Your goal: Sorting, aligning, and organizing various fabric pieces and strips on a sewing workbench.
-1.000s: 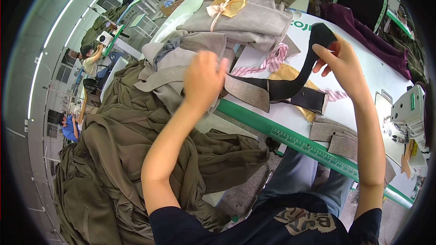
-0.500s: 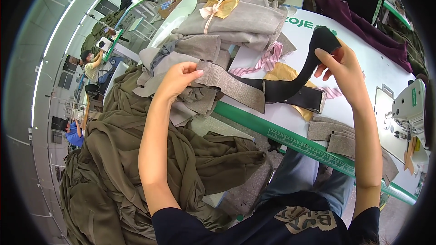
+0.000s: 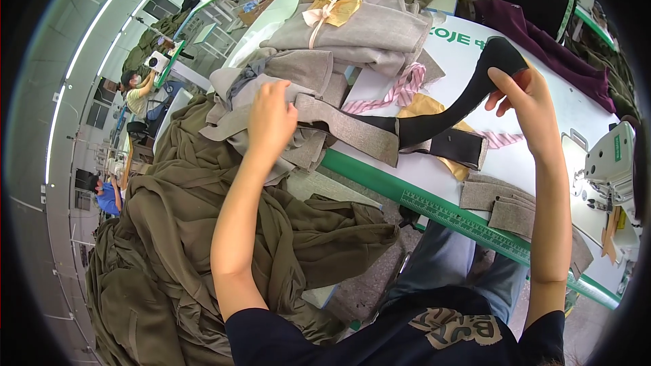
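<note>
My right hand pinches one end of a long fabric strip, black on this face, and holds it up above the white table. The strip curves down to the left, where a grey-brown section lies across the table edge. My left hand is over the grey fabric pile, beside the strip's left end. Its back faces me and the fingertips are hidden, so its grip is unclear. Under the strip lie yellowish paper and a pink striped ribbon.
A sewing machine stands at the right. Cut grey pieces lie by the table's green ruler edge. A tied grey bundle sits at the back, purple cloth at the far right. Olive fabric is heaped at the left.
My left hand has come off the strip's left end and turned over toward the grey pile. My right hand has shifted slightly right, still pinching the strip.
</note>
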